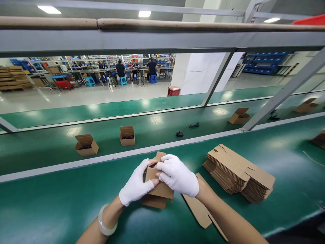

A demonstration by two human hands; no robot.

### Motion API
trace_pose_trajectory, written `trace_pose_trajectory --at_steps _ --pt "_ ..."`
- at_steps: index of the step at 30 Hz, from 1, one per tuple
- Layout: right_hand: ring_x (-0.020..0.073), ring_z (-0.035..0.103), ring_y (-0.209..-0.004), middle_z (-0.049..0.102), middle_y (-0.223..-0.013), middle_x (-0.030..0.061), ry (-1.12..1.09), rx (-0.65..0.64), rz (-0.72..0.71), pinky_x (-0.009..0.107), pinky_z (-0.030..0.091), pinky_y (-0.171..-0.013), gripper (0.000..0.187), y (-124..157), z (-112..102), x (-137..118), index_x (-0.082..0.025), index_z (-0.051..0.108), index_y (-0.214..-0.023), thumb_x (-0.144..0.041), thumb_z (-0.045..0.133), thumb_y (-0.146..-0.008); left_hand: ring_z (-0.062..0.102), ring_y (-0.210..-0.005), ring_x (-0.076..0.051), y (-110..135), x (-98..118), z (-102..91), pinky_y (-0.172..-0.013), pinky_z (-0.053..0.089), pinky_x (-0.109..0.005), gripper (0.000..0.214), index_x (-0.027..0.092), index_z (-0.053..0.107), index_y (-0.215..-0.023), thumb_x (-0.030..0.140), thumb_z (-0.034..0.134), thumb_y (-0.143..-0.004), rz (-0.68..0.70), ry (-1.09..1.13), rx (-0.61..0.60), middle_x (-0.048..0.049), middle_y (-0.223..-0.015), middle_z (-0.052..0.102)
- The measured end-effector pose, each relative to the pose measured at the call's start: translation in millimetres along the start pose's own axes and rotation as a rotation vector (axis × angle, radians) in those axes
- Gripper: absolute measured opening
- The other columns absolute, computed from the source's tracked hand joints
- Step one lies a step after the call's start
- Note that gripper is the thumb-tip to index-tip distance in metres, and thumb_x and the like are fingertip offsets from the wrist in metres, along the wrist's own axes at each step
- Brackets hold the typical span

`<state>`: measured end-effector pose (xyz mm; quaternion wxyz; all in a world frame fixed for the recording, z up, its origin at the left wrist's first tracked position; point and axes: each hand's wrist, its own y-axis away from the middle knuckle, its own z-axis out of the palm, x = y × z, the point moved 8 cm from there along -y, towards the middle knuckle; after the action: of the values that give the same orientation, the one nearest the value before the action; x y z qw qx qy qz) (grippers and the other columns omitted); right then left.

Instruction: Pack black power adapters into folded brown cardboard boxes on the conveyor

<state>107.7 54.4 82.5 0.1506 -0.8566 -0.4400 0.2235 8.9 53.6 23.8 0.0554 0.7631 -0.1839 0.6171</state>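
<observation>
A partly folded brown cardboard box point(162, 190) is held just above the green bench, its flaps sticking out at the top and bottom. My left hand point(137, 183), in a white glove with bare fingertips, grips the box's left side, thumb on the front panel. From the right, my right hand point(175, 174), gloved the same way, has its fingers closed on the upper edge and flap. Beneath my right forearm lies a flat cardboard blank point(196, 210). To the right rests a stack of flat box blanks point(236, 173). The inside of the held box is mostly hidden.
Beyond the bench's pale edge runs a green belt point(152, 122) with open boxes point(127, 136) holding black items and a black adapter with cable point(179, 134). A slanted metal post point(274, 95) and an overhead beam point(152, 40) cross the view. People sit at far tables.
</observation>
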Motion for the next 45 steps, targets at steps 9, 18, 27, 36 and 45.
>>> trace_pose_trajectory --at_steps 9,18,27,36,45 --pt "0.0228 0.051 -0.114 0.057 -0.121 0.0099 -1.142 0.139 0.664 0.042 0.039 -0.097 0.046 32 17 57 -0.022 0.047 -0.127 -0.045 0.045 -0.087 0.054 -0.1 -0.024 8 15 -4.7 -0.08 0.046 -0.037 0.027 0.02 0.048 -0.085 0.039 0.063 -0.074 0.261 -0.232 0.086 -0.0093 -0.117 0.048" --pt "0.0253 0.052 -0.112 0.053 -0.128 0.0094 -1.601 -0.14 0.737 0.041 0.036 -0.098 0.072 38 54 36 -0.021 0.045 -0.127 -0.03 0.074 -0.061 0.053 -0.106 -0.025 11 24 6.5 -0.086 0.044 -0.039 0.027 0.021 0.044 -0.089 0.036 0.062 -0.075 0.343 -0.25 0.005 -0.0105 -0.123 0.049" --pt "0.0218 0.054 -0.102 0.059 -0.115 0.0065 -1.072 -0.505 0.519 0.032 0.041 -0.083 0.047 22 27 38 -0.02 0.056 -0.116 -0.04 0.06 -0.074 0.056 -0.084 -0.018 14 29 7.3 -0.075 0.044 -0.033 0.031 0.022 0.044 -0.098 0.033 0.064 -0.076 0.467 -0.257 0.034 -0.0057 -0.099 0.058" --pt "0.0152 0.051 -0.066 0.058 -0.069 -0.0011 -0.453 -0.57 0.471 0.026 0.038 -0.061 0.007 6 26 29 -0.019 0.06 -0.075 -0.022 0.055 -0.071 0.059 -0.083 -0.018 18 38 12.7 -0.073 0.047 -0.031 0.028 0.022 0.047 -0.101 0.034 0.059 -0.08 0.553 -0.335 0.006 -0.0067 -0.096 0.06" --pt "0.018 0.06 -0.075 0.061 -0.08 0.005 -1.413 0.027 0.784 0.037 0.046 -0.077 0.039 43 51 56 -0.019 0.059 -0.087 -0.055 0.062 -0.073 0.05 -0.116 -0.026 14 29 -31.4 -0.092 0.045 -0.042 0.053 0.022 0.04 -0.131 0.035 0.057 -0.083 0.571 -0.425 0.622 -0.0144 -0.128 0.047"
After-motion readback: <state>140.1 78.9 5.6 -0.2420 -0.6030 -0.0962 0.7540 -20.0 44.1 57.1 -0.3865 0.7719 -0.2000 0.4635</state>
